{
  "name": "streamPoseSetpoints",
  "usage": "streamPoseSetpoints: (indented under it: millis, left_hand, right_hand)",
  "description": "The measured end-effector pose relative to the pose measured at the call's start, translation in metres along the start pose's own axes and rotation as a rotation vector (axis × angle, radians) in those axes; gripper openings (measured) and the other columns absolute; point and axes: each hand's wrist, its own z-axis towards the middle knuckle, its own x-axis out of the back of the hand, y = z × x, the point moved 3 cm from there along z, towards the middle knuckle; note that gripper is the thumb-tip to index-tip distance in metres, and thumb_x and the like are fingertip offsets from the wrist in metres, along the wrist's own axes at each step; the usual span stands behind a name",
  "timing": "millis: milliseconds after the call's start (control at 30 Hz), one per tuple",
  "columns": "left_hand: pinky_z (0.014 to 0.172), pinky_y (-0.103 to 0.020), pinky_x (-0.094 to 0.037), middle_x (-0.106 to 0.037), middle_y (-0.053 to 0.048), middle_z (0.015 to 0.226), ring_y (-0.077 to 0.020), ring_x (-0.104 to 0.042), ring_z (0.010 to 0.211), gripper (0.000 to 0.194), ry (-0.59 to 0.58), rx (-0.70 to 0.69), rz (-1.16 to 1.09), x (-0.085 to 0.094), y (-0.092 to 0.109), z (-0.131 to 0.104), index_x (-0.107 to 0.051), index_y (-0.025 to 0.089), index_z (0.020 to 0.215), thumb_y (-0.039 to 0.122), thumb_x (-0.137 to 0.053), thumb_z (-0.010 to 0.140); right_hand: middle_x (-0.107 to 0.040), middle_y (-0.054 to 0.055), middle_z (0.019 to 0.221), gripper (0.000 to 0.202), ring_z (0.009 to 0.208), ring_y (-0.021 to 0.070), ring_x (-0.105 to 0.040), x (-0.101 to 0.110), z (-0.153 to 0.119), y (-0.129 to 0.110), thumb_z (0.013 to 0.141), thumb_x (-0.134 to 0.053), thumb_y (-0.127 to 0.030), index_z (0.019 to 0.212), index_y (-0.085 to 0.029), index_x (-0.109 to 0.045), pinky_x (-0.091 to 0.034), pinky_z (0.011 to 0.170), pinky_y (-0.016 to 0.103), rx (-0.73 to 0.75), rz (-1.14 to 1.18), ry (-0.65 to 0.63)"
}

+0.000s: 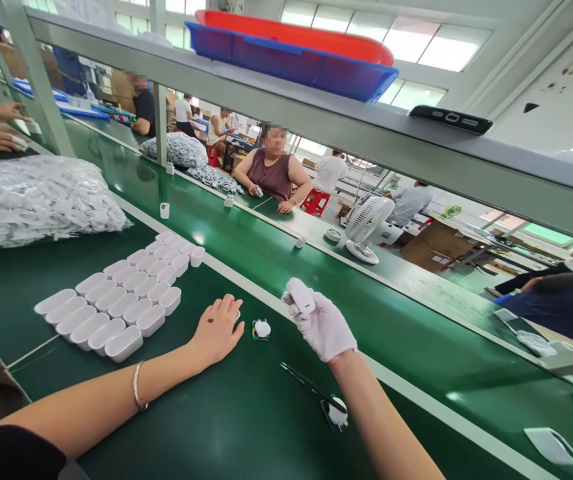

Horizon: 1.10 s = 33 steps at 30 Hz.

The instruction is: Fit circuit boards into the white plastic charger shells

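Green counter (191, 430): right hand (325, 327) grips a case (300, 295); one board (261, 329) lies just right of the left hand (218, 328), the nearer one, whose grip cannot be told.

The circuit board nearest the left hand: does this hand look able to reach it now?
Probably yes: the left hand is close beside the circuit board, and nothing visible blocks the gap between them.
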Motion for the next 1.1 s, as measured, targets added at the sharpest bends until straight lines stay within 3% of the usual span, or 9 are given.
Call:
streamPoseSetpoints:
  millis: [167,267,367,467,600,733,900,1000,1100]
  left_hand:
    - [0.084,-0.038,-0.047,-0.050,-0.010,0.118,-0.0252,-0.055,0.100,0.035,-0.010,-0.005,-0.046,0.000,-0.001,0.001,-0.050,0.020,0.120,0.022,-0.046,0.085]
    - [0.083,-0.035,-0.048,-0.047,-0.010,0.122,-0.0239,-0.054,0.105,0.041,-0.003,-0.003,-0.083,-0.002,-0.003,0.001,-0.045,0.021,0.126,0.018,-0.042,0.086]
    - [0.078,-0.031,-0.051,-0.039,-0.012,0.132,-0.0220,-0.054,0.108,0.058,0.005,0.004,-0.189,-0.007,-0.004,-0.001,-0.022,0.023,0.141,0.019,-0.042,0.087]
    - [0.082,-0.035,-0.051,-0.044,-0.011,0.126,-0.0232,-0.055,0.108,0.073,-0.005,0.058,-0.421,-0.013,-0.006,-0.002,-0.005,0.026,0.145,0.023,-0.048,0.086]
    - [0.096,-0.044,-0.044,-0.053,-0.009,0.117,-0.0254,-0.053,0.111,0.076,-0.019,0.103,-0.528,-0.020,-0.010,-0.001,-0.009,0.026,0.145,0.023,-0.055,0.083]
    - [0.098,-0.046,-0.042,-0.055,-0.010,0.117,-0.0260,-0.054,0.111,0.071,-0.016,0.116,-0.554,-0.024,-0.013,0.001,-0.021,0.023,0.142,0.022,-0.058,0.081]
    - [0.094,-0.040,-0.047,-0.060,-0.008,0.112,-0.0216,-0.060,0.101,0.072,-0.006,0.107,-0.608,-0.021,-0.011,0.004,-0.028,0.020,0.138,0.016,-0.064,0.075]
    - [0.097,-0.040,-0.046,-0.059,-0.007,0.117,-0.0227,-0.057,0.107,0.055,0.005,0.056,-0.621,-0.011,-0.006,0.005,-0.046,0.021,0.124,0.015,-0.065,0.073]
    - [0.097,-0.043,-0.045,-0.060,-0.005,0.113,-0.0231,-0.057,0.106,0.047,0.002,-0.004,-0.619,-0.003,-0.002,0.004,-0.055,0.022,0.116,0.014,-0.066,0.072]
  right_hand:
    - [-0.062,0.004,0.077,0.020,0.055,0.0066,-0.054,-0.012,-0.024,0.000,0.085,-0.053,-0.025,0.101,-0.017,-0.061,-0.046,0.043,0.009,-0.056,0.091,-0.071]
    - [-0.064,0.006,0.086,0.030,0.061,0.0105,-0.058,0.002,-0.027,-0.004,0.083,-0.056,-0.031,0.108,-0.015,-0.062,-0.052,0.049,0.017,0.056,-0.111,-0.008]
    - [-0.063,0.008,0.102,0.040,0.079,0.0173,-0.061,0.041,-0.023,-0.012,0.085,-0.050,-0.033,0.120,-0.016,-0.059,-0.055,0.071,0.031,0.253,-0.797,0.385]
    - [-0.062,0.010,0.106,0.043,0.097,0.0243,-0.057,0.084,-0.016,-0.017,0.085,-0.042,-0.025,0.126,-0.020,-0.056,-0.045,0.089,0.040,0.250,-1.311,0.764]
    - [-0.061,0.015,0.100,0.042,0.098,0.0295,-0.057,0.110,-0.011,-0.011,0.084,-0.039,-0.019,0.121,-0.015,-0.059,-0.043,0.084,0.043,0.133,-1.452,0.814]
    - [-0.049,0.017,0.128,0.051,0.121,0.0315,-0.042,0.071,-0.021,0.009,0.087,-0.042,-0.028,0.137,-0.017,-0.041,-0.038,0.091,0.042,0.216,-1.608,0.793]
    - [-0.061,0.012,0.106,0.061,0.101,0.0304,-0.054,0.001,-0.016,0.068,0.081,-0.054,-0.052,0.133,-0.022,-0.044,-0.043,0.080,0.041,0.185,-1.766,0.568]
    - [-0.064,0.011,0.098,0.048,0.096,0.0300,-0.057,-0.008,-0.003,0.090,0.077,-0.062,-0.040,0.121,-0.020,-0.054,-0.045,0.076,0.040,0.252,-1.679,0.538]
    - [-0.067,0.008,0.091,0.040,0.088,0.0260,-0.061,0.005,0.001,0.091,0.076,-0.062,-0.031,0.114,-0.019,-0.057,-0.048,0.071,0.036,0.337,-1.576,0.573]
